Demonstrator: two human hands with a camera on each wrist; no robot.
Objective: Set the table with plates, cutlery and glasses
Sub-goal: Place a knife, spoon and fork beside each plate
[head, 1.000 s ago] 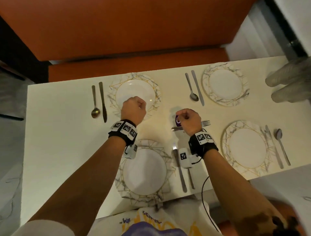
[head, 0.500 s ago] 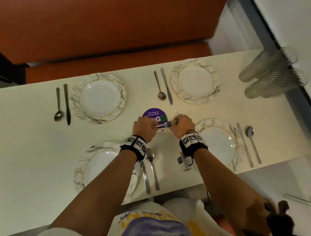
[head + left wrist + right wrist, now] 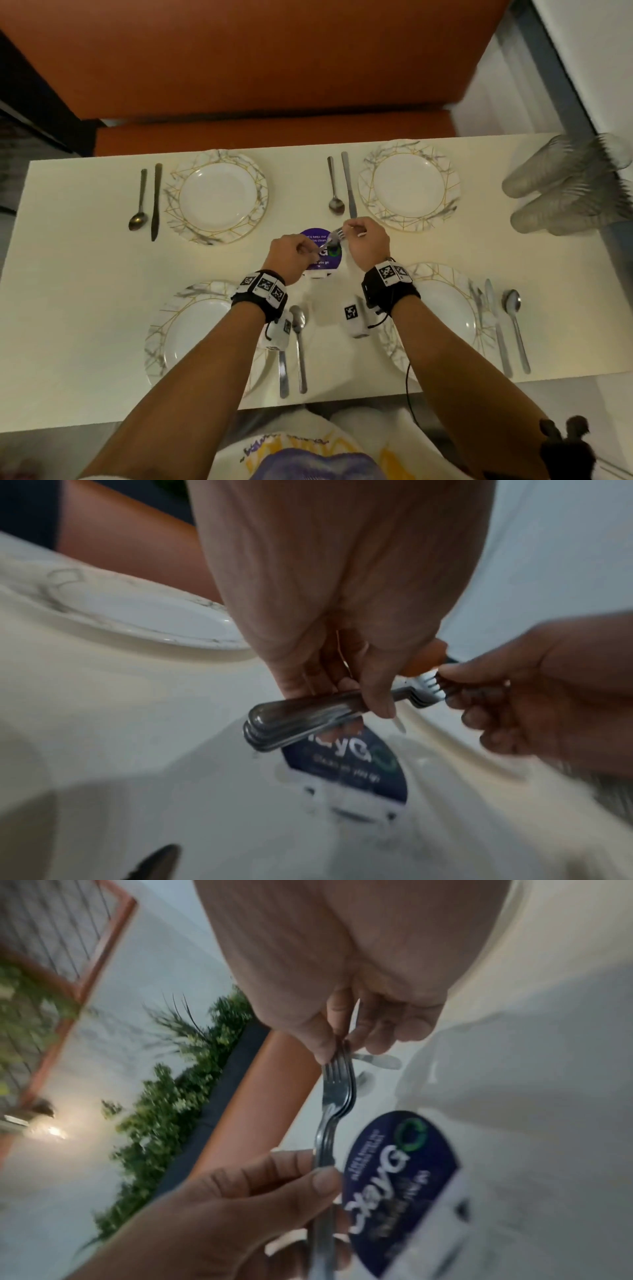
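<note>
A small stack of steel forks (image 3: 334, 236) hangs just above the purple round sticker (image 3: 325, 253) at the table's middle. My left hand (image 3: 291, 255) grips the handles (image 3: 308, 715), with the thumb on top. My right hand (image 3: 363, 236) pinches the tines (image 3: 337, 1069) between thumb and fingertips. Four marbled plates are laid out: far left (image 3: 217, 197), far right (image 3: 409, 185), near left (image 3: 191, 332) and near right (image 3: 445, 315). A spoon and a knife lie beside each plate, and a fork (image 3: 476, 301) also rests at the near right plate.
Clear stacked glasses (image 3: 561, 185) lie on their sides at the table's right end. An orange bench (image 3: 274, 132) runs along the far edge. The near edge is against my body. Bare tabletop (image 3: 75, 274) shows at the left.
My left hand left the far left plate and joined the right hand at the forks. The forks rose off the table and now tilt up toward the right hand.
</note>
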